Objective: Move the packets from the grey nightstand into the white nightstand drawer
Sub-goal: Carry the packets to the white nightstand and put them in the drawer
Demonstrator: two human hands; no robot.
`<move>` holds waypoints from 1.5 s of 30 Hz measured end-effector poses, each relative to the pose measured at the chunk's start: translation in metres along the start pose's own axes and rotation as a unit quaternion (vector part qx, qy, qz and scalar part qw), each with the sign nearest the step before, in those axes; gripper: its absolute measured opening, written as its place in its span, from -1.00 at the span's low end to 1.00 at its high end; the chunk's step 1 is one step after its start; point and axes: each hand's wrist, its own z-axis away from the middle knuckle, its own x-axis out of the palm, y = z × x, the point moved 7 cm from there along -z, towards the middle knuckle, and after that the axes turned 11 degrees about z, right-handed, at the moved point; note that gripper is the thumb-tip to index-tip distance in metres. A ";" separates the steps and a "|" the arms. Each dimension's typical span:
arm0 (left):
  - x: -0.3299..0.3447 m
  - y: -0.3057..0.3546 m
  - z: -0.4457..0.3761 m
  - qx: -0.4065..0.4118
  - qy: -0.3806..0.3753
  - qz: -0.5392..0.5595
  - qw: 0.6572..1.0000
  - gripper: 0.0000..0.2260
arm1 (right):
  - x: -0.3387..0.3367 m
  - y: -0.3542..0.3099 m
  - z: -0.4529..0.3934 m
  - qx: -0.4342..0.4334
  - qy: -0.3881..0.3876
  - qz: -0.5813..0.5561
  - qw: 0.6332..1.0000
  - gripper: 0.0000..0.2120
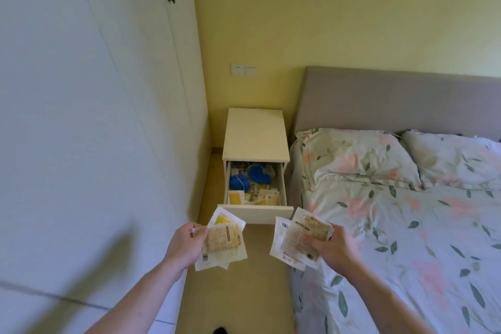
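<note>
The white nightstand (256,135) stands in the corner between the wardrobe and the bed, its top drawer (257,211) pulled open. Inside lie several pale and yellow packets (257,198) toward the front and blue items (256,175) with cords behind them. My left hand (184,245) grips a fanned bundle of packets (225,244) just in front of the drawer's left corner. My right hand (333,245) grips another bundle of packets (298,238) in front of the drawer's right corner. The grey nightstand is out of view.
A tall white wardrobe (95,116) fills the left side. The bed (406,238) with floral bedding, two pillows and a grey headboard (393,100) lies on the right. A narrow strip of floor (244,293) runs between them toward the nightstand.
</note>
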 end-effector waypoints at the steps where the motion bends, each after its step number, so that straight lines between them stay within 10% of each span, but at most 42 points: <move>1: 0.002 0.008 -0.013 -0.003 -0.003 -0.005 1.000 -0.82 | 0.001 0.000 -0.012 0.011 0.009 -0.004 1.000 -0.85; 21: 0.077 0.075 -0.298 -0.096 0.020 -0.065 0.993 -0.86 | 0.007 -0.018 -0.359 0.103 -0.054 0.052 0.992 -0.70; 45: 0.179 -0.124 -0.544 -0.136 0.027 -0.087 0.987 -0.92 | 0.234 0.133 -0.605 0.154 -0.200 0.330 0.910 -0.80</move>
